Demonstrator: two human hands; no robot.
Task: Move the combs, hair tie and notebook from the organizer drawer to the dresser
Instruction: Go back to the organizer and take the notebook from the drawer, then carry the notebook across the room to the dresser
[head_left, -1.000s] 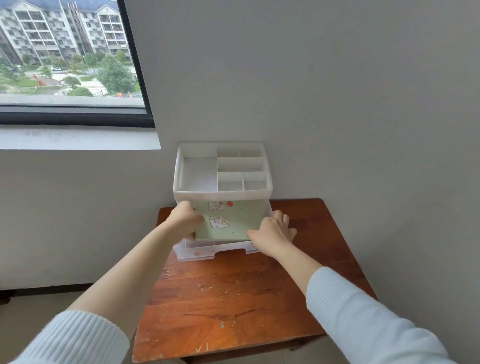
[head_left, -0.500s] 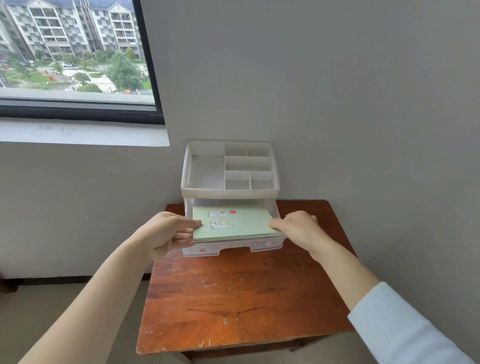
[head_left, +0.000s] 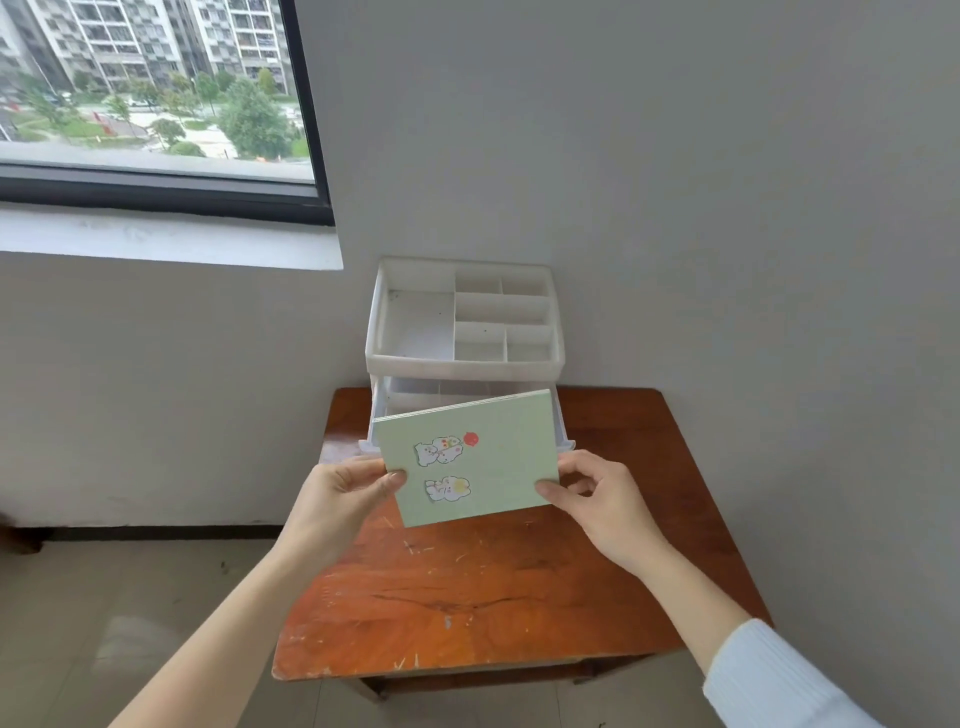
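A light green notebook (head_left: 498, 457) with cartoon stickers on its cover is held tilted in the air, above the front of the pulled-out drawer (head_left: 387, 402). My left hand (head_left: 345, 493) pinches its left edge and my right hand (head_left: 597, 493) pinches its lower right corner. The white plastic organizer (head_left: 465, 369) stands at the back of the wooden dresser top (head_left: 467, 597), against the wall. The notebook hides most of the drawer's inside. No comb or hair tie shows.
The organizer's top tray has several bare compartments. The scratched dresser top stretches toward me below the notebook. A grey wall rises behind and to the right. A window and sill sit at the upper left, tiled floor at the lower left.
Both hands have lifted the notebook out of the drawer and drawn it toward me, tilting its cover up. The view has pulled back and shifted.
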